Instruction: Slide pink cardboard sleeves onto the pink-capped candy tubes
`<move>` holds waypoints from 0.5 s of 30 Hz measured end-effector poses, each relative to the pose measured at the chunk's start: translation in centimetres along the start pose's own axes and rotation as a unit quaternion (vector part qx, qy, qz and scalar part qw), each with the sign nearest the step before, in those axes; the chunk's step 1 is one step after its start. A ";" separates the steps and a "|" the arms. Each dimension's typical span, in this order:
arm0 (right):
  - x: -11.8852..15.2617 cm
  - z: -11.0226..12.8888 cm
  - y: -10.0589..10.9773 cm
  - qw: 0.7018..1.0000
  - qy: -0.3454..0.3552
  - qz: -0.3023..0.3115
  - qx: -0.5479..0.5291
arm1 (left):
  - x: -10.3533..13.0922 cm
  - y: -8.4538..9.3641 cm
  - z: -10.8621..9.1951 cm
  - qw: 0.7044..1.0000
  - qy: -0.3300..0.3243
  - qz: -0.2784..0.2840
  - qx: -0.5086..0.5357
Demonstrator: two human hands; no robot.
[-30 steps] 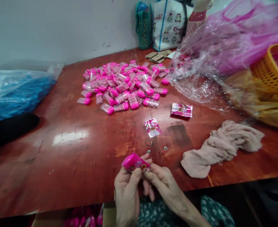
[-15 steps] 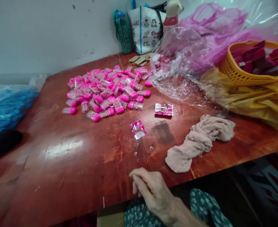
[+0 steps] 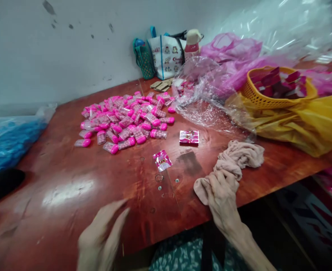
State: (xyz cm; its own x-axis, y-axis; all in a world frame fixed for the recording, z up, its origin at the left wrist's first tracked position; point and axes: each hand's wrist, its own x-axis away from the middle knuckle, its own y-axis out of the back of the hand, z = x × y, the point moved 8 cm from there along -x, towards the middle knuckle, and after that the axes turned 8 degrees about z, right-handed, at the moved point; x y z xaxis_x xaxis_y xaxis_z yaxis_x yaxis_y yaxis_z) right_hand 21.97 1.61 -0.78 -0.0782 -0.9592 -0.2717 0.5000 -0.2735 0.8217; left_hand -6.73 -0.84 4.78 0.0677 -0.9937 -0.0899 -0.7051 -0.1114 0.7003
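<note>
My right hand (image 3: 222, 195) has its fingers curled over the near end of a crumpled beige cloth (image 3: 239, 156) at the table's right front. Slightly blurred, my left hand (image 3: 105, 224) hovers over the front of the table with thumb and fingers apart and nothing between them. Beyond the hands, a single pink printed label (image 3: 162, 160) lies flat on the wood. A small stack of similar pink labels (image 3: 189, 138) sits behind it to the right. Farther back is a heap of small clear bottles (image 3: 126, 120) with bright pink caps, filled with pink beads.
On the right, a yellow basket (image 3: 276, 101) of dark pink packets rests on yellow plastic (image 3: 309, 128), beside crumpled clear plastic (image 3: 205, 101). A bag of blue pieces (image 3: 10, 139) lies at left. A white tote (image 3: 168, 56) and pink bottle (image 3: 192, 49) stand against the wall.
My right hand has moved from the table's front edge up and right onto the beige cloth and closed on it. My left hand has come into view. The camera has shifted slightly.
</note>
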 end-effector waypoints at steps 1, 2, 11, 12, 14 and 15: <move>-0.2 0.0 0.0 1.000 -0.001 0.008 0.001 | -2.3 -1.6 -0.9 0.998 -0.035 0.026 -0.035; -0.4 0.0 -0.1 1.000 -0.004 0.019 0.003 | -4.6 -3.3 -1.9 0.994 -0.077 0.048 -0.067; -0.2 -0.4 -0.1 1.000 -0.012 0.019 0.000 | -13.1 -11.3 -3.2 0.982 -0.097 0.140 -0.080; -0.2 -0.4 -0.1 1.000 -0.011 0.015 -0.002 | -12.8 -11.3 -2.9 0.984 -0.088 0.138 -0.065; -0.3 -0.5 0.1 1.000 -0.012 0.009 -0.012 | -12.2 -11.2 -2.5 0.989 -0.064 0.135 -0.025; -0.2 -0.5 0.2 1.000 -0.014 0.009 -0.020 | -12.0 -11.1 -2.3 0.990 -0.050 0.134 0.000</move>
State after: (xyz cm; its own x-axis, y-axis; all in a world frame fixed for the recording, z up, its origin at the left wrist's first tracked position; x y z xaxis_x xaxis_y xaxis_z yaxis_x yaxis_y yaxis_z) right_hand 22.55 1.81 -0.81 -0.0927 -0.9654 -0.2436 0.5349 -0.2547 0.8056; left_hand 1.94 12.30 -0.31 -0.1919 -0.9810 0.0294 -0.6882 0.1558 0.7086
